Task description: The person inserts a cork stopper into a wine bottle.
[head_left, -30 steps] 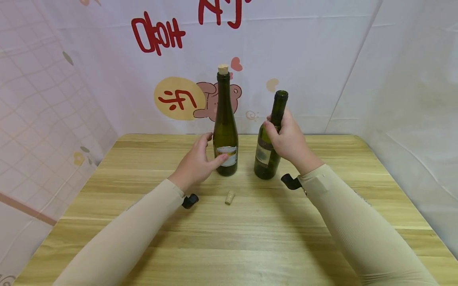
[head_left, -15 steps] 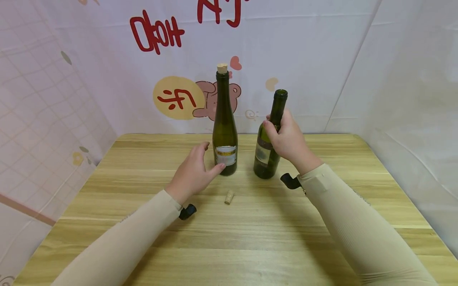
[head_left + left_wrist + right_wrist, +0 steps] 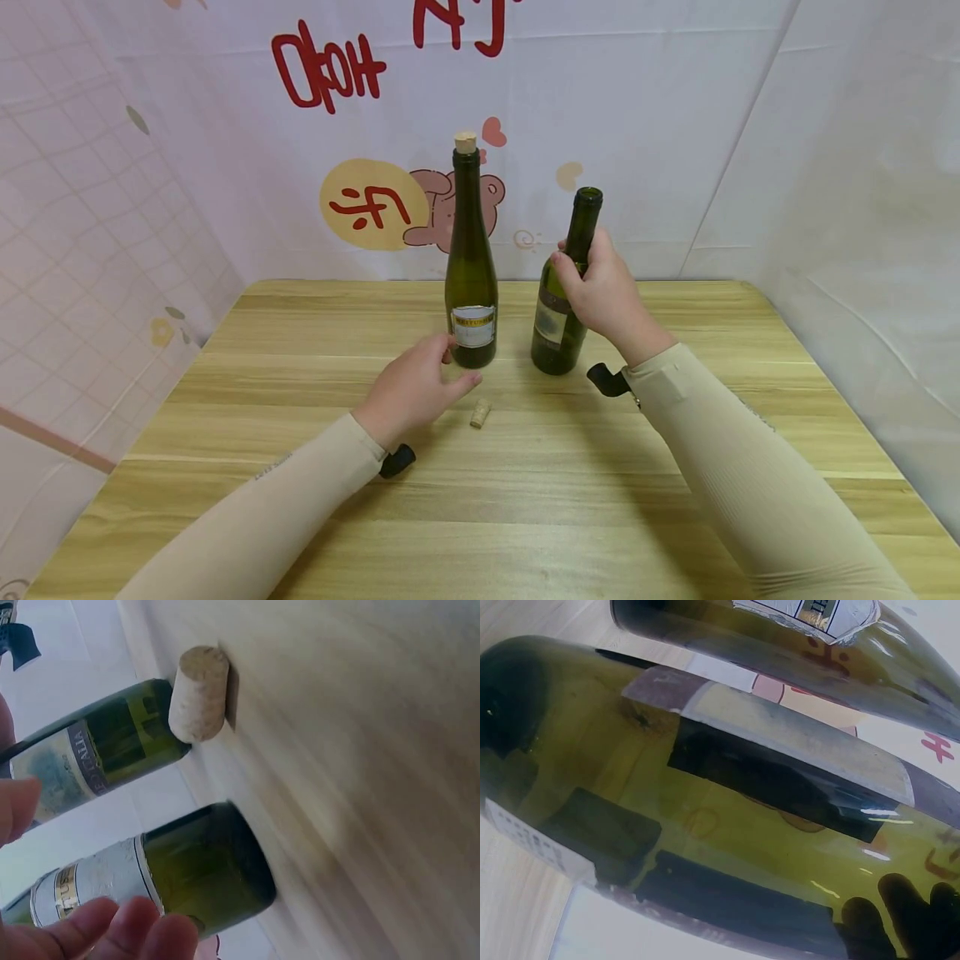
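Reading the held bottle's [image 3: 127,735] lettering [image 3: 90,760] takes the left-wrist view.

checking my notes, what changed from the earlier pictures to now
The bare left hand moved down in the head view, nearer the small, loose tan cylindrical cork. The bare right hand still grips the shorter, uncorked green glass bottle; that, the tall corked green glass bottle and the loose cork stayed put.

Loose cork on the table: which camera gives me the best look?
The left wrist view: the loose cork appears large and unobstructed, one end face visible. The head view shows it whole but small, near the left hand; the right wrist view doesn't show it.
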`<state>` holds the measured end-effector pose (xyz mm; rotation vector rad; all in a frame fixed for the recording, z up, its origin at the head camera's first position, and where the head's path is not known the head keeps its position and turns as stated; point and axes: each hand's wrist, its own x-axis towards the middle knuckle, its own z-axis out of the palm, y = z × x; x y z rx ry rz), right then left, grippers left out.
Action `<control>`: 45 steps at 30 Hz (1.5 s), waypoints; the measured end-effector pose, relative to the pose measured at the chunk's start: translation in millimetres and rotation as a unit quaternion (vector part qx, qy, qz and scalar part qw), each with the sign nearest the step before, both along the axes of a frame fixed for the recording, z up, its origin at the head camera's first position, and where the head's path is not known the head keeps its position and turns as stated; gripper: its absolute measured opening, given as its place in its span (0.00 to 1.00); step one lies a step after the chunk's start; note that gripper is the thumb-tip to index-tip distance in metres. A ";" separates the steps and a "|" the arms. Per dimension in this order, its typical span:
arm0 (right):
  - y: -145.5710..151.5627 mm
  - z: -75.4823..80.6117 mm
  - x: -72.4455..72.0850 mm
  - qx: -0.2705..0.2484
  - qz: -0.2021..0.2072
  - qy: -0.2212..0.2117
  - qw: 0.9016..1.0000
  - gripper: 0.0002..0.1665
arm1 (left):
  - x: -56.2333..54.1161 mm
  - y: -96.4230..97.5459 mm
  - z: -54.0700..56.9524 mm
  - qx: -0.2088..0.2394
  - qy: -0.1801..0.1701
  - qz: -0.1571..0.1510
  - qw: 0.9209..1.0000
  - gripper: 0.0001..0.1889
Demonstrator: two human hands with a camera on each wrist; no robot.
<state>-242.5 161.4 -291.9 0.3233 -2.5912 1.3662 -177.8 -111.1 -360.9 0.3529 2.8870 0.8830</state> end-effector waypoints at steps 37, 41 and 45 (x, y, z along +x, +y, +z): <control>-0.9 0.1 -0.1 -0.014 0.001 -0.005 1.000 0.25 | 4.7 21.8 -21.3 -0.143 -0.023 -0.088 0.985 0.18; -0.9 0.1 -0.1 -0.013 -0.001 -0.007 1.000 0.25 | 4.9 22.5 -22.0 -0.151 -0.023 -0.094 0.984 0.18; -0.6 -0.3 0.0 -0.011 -0.004 -0.009 1.000 0.26 | 5.0 24.1 -23.5 -0.157 -0.016 -0.098 0.983 0.18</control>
